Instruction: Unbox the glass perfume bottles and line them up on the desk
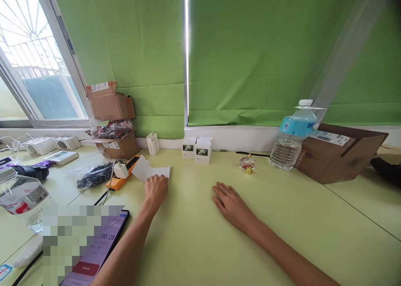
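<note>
My left hand (pixel 156 189) is closed over the near edge of a creased sheet of white paper (pixel 156 171), its fingers curled and their tips partly hidden. Part of the paper stands up to the left, beside an orange power strip (pixel 130 174). Flat on the green table lies my right hand (pixel 230 202), fingers stretched out and holding nothing. Beyond it and to the right is a small glass perfume bottle (pixel 247 162) with a gold-coloured part. Small white boxes with flower pictures (pixel 202 151) stand by the wall, and an open white carton (pixel 153 144) stands to their left.
A large water bottle (pixel 286 140) and an open cardboard box (pixel 332 156) stand at right. Stacked cardboard boxes (pixel 109 104) rise at back left. Nearer are a bagged dark item (pixel 95 175), a phone (pixel 103 246) showing a timer, and another bottle (pixel 23 198).
</note>
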`<state>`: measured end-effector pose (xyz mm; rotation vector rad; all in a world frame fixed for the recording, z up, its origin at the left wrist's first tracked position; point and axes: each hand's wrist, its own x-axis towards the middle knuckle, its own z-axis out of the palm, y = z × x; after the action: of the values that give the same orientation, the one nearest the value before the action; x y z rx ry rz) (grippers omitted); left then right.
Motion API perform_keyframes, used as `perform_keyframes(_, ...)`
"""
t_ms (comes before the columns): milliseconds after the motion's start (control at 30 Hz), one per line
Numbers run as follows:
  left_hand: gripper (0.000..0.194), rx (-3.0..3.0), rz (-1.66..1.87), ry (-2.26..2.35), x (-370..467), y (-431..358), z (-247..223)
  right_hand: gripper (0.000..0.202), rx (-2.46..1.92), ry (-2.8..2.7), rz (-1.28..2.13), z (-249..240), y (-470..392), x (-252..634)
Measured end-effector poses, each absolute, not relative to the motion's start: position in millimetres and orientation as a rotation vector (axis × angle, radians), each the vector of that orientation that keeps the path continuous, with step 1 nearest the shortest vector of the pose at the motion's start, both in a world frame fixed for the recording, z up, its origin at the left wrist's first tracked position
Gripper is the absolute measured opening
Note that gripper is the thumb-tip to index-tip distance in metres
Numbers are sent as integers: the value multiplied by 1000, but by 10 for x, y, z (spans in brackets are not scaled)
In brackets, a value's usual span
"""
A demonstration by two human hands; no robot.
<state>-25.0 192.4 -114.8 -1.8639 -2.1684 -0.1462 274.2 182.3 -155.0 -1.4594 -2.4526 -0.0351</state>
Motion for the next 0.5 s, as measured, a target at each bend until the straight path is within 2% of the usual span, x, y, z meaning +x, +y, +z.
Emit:
perform_keyframes(167, 43, -1841, -303, -2036, -93, 1812, -857, 53, -1463, -2452, -36, -1521, 1796, 2733)
perform_keyframes(300, 44, -1855, -395, -1940, 64, 1412, -612, 52, -1466, -2445, -30, -1506, 1782, 2728)
perform_keyframes(400, 50, -1822, -477, -1969, -26, 917, -703, 51, -1463, -2441, -31, -1502, 1779, 2720)
perform_keyframes(500, 64, -1748, -373, -2110, -392, 420, -1018, 50, -1447, -2425, -16, -1499, 1778, 2706)
